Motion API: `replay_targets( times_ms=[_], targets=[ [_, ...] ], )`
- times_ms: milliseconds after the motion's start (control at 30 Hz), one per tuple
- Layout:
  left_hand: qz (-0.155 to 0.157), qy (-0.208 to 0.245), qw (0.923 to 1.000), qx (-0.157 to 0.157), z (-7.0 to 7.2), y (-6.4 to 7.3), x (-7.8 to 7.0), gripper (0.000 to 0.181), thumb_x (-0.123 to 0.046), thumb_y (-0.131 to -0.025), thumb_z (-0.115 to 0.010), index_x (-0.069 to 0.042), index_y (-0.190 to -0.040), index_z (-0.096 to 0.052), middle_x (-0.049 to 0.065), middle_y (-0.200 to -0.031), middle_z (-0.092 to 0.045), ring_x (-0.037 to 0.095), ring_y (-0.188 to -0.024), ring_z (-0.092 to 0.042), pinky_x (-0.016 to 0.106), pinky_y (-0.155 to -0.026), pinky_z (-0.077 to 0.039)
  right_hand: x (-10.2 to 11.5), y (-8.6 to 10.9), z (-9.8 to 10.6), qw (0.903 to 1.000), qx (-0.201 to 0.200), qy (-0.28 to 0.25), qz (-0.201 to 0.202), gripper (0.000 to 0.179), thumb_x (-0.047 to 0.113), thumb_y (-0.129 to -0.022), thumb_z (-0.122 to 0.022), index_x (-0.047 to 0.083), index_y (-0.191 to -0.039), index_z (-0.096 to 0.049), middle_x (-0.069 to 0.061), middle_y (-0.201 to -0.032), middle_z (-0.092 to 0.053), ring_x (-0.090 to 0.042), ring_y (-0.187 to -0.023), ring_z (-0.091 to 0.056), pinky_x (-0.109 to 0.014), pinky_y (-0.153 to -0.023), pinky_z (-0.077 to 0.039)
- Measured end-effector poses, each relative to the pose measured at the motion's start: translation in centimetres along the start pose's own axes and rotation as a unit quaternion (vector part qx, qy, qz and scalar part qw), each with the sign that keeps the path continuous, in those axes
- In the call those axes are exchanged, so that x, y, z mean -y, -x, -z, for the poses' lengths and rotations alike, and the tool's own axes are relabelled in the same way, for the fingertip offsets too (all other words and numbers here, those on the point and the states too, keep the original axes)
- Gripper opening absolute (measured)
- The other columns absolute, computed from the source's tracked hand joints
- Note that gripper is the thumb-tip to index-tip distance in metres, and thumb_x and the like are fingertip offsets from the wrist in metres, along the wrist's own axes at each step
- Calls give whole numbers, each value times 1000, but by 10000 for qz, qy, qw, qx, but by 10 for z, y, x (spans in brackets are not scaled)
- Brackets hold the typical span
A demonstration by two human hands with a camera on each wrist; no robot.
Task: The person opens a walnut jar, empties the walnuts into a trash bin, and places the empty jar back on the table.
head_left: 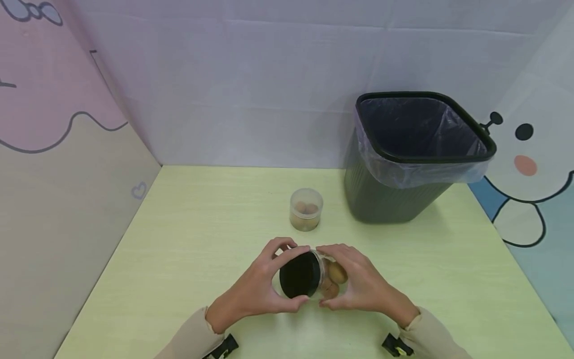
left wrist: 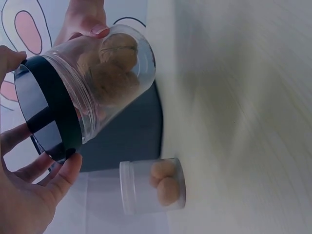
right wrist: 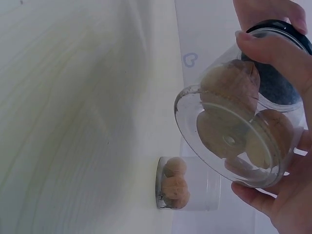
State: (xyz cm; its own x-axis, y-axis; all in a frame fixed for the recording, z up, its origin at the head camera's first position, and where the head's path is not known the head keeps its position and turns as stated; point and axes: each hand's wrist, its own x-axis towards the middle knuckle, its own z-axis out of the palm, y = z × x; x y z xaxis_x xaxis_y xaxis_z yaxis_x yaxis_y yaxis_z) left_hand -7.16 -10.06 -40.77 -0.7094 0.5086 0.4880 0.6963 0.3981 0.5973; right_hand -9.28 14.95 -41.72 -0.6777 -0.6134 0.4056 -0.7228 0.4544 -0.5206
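Both hands hold a clear jar (left wrist: 73,63) tilted on its side above the table, with several brown walnuts (left wrist: 109,78) inside. My left hand (head_left: 262,286) grips its black lid (head_left: 298,275), fingers on the far side and thumb on the near side. Around the clear body, toward the base, curls my right hand (head_left: 360,279). The lid sits on the jar's mouth; whether it is loose cannot be seen. Beyond the hands, a smaller clear jar (head_left: 305,209) stands upright on the table, with walnuts at its bottom.
A dark grey trash bin (head_left: 381,199) with a clear plastic liner stands at the back right of the pale yellow-green table (head_left: 202,219). White cloth (head_left: 246,94) hangs behind, and printed cartoon panels (head_left: 67,199) flank both sides.
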Motion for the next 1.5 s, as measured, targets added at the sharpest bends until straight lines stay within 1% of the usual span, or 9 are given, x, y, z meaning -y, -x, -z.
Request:
replay_targets(
  times_ms=[167,433,567,733,967,1167,1233,1400,1500],
  targets=[
    [-7,-33,9998,-188,2,2,0,73,-42,-70,-79,-20,-135,-52,3,-123,-41,15,-102,-44,26,-75,-46,0,1,2,10000,-39,88,-16,97,42,-49,-92,17,-133,-51,8,-124,-56,-12,-109,-54,-39,-86,-47],
    [110,-178,9994,-273,4,9,4,72,-39,-67,-80,-19,-132,-54,3,-121,-42,16,-101,-42,27,-73,-46,-1,4,10,9995,-210,227,-23,94,46,-52,-90,12,-131,-53,7,-122,-57,-13,-106,-55,-41,-84,-48],
    [258,-275,9991,-208,7,13,6,73,-36,-65,-81,-21,-131,-54,3,-122,-41,17,-101,-41,29,-73,-47,-2,6,12,9994,-198,256,-99,95,47,-52,-90,13,-131,-53,7,-122,-56,-13,-107,-55,-40,-85,-48],
    [468,-437,9979,-137,9,19,9,73,-36,-64,-81,-26,-130,-54,-1,-122,-41,13,-103,-39,29,-73,-46,-2,5,16,9992,-178,320,-162,96,47,-50,-91,14,-132,-52,6,-124,-56,-13,-110,-54,-41,-87,-48],
    [511,-642,9966,-51,10,26,15,70,-36,-65,-80,-26,-129,-54,1,-122,-42,15,-103,-40,31,-74,-47,1,4,23,9988,-264,378,-154,97,45,-49,-91,14,-132,-52,4,-125,-56,-14,-112,-53,-40,-90,-46],
    [908,-841,9923,48,12,29,19,68,-37,-64,-80,-28,-127,-56,-3,-123,-41,9,-106,-38,29,-74,-49,2,3,30,9986,-309,409,-141,97,42,-48,-92,13,-131,-52,3,-124,-56,-15,-112,-53,-39,-91,-46],
    [962,-883,9914,64,12,29,21,68,-37,-64,-80,-26,-127,-57,-3,-123,-41,9,-106,-38,30,-74,-49,2,4,33,9983,-318,442,-187,97,42,-48,-92,14,-132,-52,4,-125,-56,-14,-113,-53,-38,-91,-46],
    [1023,-1069,9889,155,12,30,28,69,-39,-66,-79,-29,-129,-55,-1,-124,-42,11,-107,-38,33,-75,-49,0,5,40,9978,-406,464,-263,99,40,-46,-93,13,-132,-52,2,-125,-56,-16,-112,-53,-37,-91,-45],
    [1151,-1145,9865,201,14,32,33,68,-40,-67,-78,-30,-130,-54,-2,-124,-42,11,-108,-38,34,-77,-49,-1,5,42,9979,-381,443,-288,99,39,-47,-93,12,-133,-51,1,-126,-56,-16,-113,-53,-37,-92,-44]
  ],
)
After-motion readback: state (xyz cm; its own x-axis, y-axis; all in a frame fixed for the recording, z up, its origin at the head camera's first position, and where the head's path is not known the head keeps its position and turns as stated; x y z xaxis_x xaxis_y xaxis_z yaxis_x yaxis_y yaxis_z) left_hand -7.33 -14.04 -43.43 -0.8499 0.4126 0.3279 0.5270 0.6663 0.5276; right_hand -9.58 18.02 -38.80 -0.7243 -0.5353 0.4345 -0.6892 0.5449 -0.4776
